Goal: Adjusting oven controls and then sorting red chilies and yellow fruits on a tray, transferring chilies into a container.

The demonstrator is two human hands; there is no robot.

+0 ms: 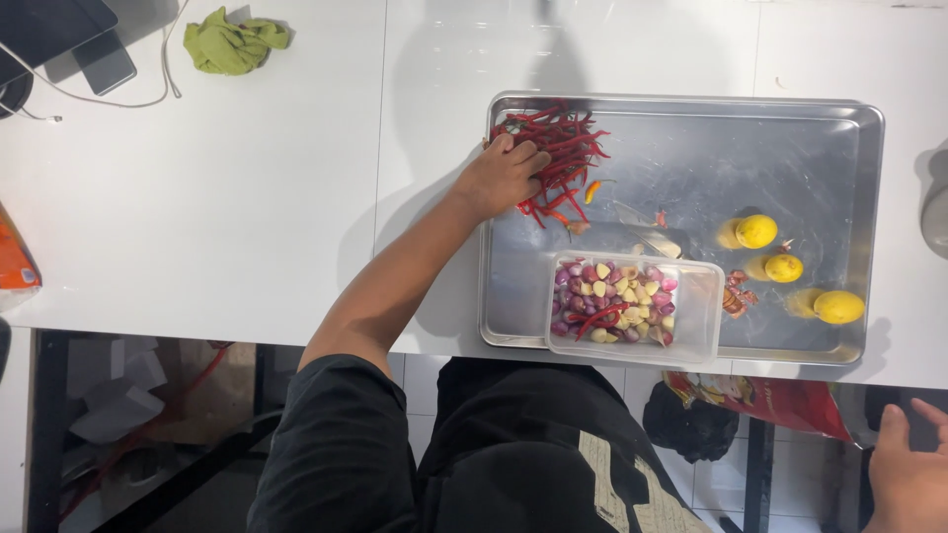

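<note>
White tabletop (247, 197) fills the upper frame, its near edge running across the lower middle with dark floor showing beneath. Broad open room lies left of the steel tray (790, 138), which sits right of centre, its near rim almost at the table edge. The left hand (504, 176) reaches over the tray's upper-left corner, fingers curled down into the pile of red chillies (568, 148), gripping some. Just below, a clear plastic tub (691, 321) of shallots and garlic rests on the tray's near rim. Three yellow lemons (783, 267) sit right. The right hand (908, 474) hangs off the table, lower right, fingers loosely spread, empty. Green cloth (235, 44) upper left.
</note>
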